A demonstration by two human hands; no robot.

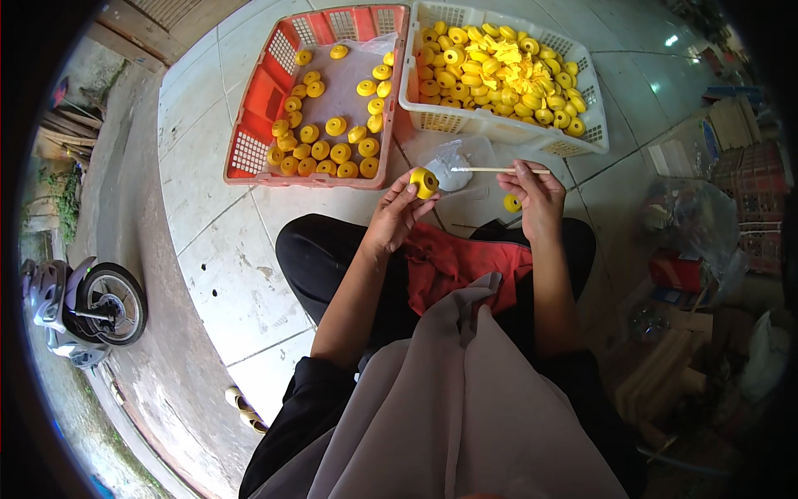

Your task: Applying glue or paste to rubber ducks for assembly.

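Note:
Between the thumb and fingers of my left hand [396,214] is a yellow round piece [425,182], thick and wheel-like, with a dark hole in its middle. My right hand [539,204] pinches a thin wooden stick [490,170], held almost level. White stuff coats the stick's left tip, which is a little to the right of the round piece and apart from it. Beyond my hands a clear plastic bag of white paste [447,176] sits in a clear shallow tub [480,150]. Another yellow round piece [512,202] lies on the floor beside my right hand.
A red crate [235,166] at the far left holds spaced yellow pieces on a sheet. Right beside it, a white crate [592,125] is heaped with more. Red cloth [445,258] covers my lap. Clutter and wood blocks [665,366] stand right; a motorbike [83,308] is left.

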